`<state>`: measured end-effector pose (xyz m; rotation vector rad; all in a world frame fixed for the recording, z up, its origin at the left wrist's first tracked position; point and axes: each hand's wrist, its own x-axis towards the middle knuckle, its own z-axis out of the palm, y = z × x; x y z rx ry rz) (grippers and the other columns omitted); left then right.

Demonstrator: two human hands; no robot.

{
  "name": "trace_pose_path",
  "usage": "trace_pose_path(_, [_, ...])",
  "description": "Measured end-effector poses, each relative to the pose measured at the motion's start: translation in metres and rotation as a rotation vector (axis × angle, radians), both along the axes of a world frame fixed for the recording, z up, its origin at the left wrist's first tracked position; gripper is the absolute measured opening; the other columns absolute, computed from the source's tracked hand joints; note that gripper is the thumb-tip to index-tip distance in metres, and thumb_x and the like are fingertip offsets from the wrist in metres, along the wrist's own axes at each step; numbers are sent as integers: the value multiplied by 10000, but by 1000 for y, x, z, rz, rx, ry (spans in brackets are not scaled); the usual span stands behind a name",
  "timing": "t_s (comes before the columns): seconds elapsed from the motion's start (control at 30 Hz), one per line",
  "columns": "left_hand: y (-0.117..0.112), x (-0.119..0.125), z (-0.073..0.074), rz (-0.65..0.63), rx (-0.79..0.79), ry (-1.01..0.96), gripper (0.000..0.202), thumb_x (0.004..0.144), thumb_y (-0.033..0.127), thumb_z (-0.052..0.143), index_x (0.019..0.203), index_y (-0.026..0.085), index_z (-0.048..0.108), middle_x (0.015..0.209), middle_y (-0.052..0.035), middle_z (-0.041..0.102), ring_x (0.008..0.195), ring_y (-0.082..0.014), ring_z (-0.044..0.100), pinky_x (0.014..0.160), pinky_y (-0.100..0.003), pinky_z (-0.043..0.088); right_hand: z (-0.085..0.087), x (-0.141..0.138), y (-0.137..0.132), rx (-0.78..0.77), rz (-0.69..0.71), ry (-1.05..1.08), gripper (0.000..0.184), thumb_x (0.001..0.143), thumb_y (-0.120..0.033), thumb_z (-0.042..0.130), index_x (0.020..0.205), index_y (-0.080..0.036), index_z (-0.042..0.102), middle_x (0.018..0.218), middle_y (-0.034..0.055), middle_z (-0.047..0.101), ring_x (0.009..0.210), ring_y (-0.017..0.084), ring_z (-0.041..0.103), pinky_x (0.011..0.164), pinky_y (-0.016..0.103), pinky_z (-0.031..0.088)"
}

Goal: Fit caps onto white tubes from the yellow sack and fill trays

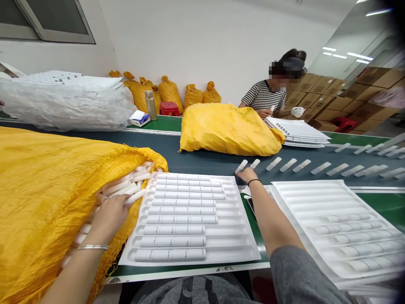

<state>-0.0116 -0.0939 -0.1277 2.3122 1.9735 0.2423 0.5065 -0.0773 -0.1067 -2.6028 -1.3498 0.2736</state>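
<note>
My left hand [110,215], with a bracelet at the wrist, is in the mouth of a yellow woven sack [57,169] full of white plastic tubes [122,185]. Its fingers close round one white tube [136,196] that sticks out toward the right. Across the dark conveyor belt [158,147], my right hand [247,175] pinches a short white tube [242,165] at the near edge of the belt. Another upright tube [255,164] is just beside these fingers. Between my arms lies a white plastic tray [234,236] with printed white rolls [174,241] in its grooves.
Several tubes [287,164] stand in a row along the belt to the right. A second tray [303,198] with rolls lies at right. A full yellow sack [228,128] rests on the belt; beyond it a co-worker [267,95] handles tubes by stacked trays [297,131].
</note>
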Motion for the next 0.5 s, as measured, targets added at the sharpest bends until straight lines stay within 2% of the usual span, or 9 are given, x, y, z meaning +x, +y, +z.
trace_pose_path(0.07, [-5, 3, 5, -23, 66, -145, 357, 867, 341, 423, 1103, 145, 605, 1104, -166, 648, 1040, -336, 577, 833, -446, 463, 1, -12, -17, 41, 35, -17, 295, 888, -287, 527, 1026, -36, 594, 963, 200, 629, 929, 268, 609, 809, 394, 456])
trace_pose_path(0.1, [-8, 7, 9, -53, 93, -264, 353, 875, 355, 431, 1121, 154, 586, 1136, -148, 635, 1063, -305, 570, 873, -426, 459, -1, -20, -28, 66, 87, -13, 288, 902, -270, 478, 1036, -43, 594, 965, 205, 629, 948, 278, 603, 826, 394, 443])
trace_pose_path(0.17, [-16, 18, 16, -144, 128, -540, 326, 883, 370, 465, 1130, 181, 564, 1148, -109, 623, 1073, -254, 565, 921, -393, 451, -8, -40, -50, 104, 264, 32, 256, 901, -259, 449, 1034, -117, 616, 984, 148, 638, 964, 249, 598, 856, 357, 436])
trace_pose_path(0.23, [-23, 35, 23, -244, 128, -761, 293, 885, 348, 501, 1132, 200, 557, 1146, -90, 611, 1083, -230, 560, 945, -379, 443, -20, -59, -68, 112, 456, 102, 201, 829, -247, 556, 993, -183, 653, 991, 83, 641, 944, 214, 601, 870, 313, 449])
trace_pose_path(0.3, [-29, 52, 29, -323, 106, -923, 270, 888, 308, 519, 1135, 207, 556, 1152, -89, 601, 1105, -223, 552, 962, -373, 433, -32, -72, -80, 123, 561, 141, 236, 740, -192, 634, 972, -190, 676, 989, 76, 629, 922, 213, 601, 882, 318, 460])
trace_pose_path(0.4, [-36, 71, 34, -360, 31, -1104, 261, 885, 290, 549, 1132, 207, 564, 1178, -102, 592, 1145, -232, 536, 991, -382, 414, -36, -79, -86, 192, 575, 129, 226, 723, -146, 613, 942, -145, 671, 1004, 125, 601, 963, 256, 575, 917, 389, 445])
trace_pose_path(0.5, [-47, 83, 38, -299, -109, -1246, 262, 864, 311, 598, 1095, 191, 570, 1164, -105, 607, 1152, -233, 534, 1018, -390, 393, -18, -86, -91, 282, 545, 109, 186, 765, -167, 571, 943, -143, 618, 1013, 130, 596, 973, 263, 557, 909, 410, 442])
